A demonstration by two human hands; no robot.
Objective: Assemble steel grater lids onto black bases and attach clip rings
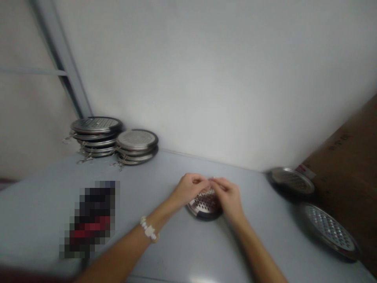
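A round perforated steel disc lies on the grey table in the middle. Both hands rest at its far edge, fingertips meeting. My left hand, with a white bead bracelet on the wrist, is closed in a pinch over the disc's rim. My right hand is also closed, fingers curled over the disc's right side. What the fingertips pinch is too small to make out.
Two stacks of similar perforated discs with small chains stand at the back left against the white wall. Two more discs lie at the right beside a brown cardboard box. A pixelated dark object lies on the left.
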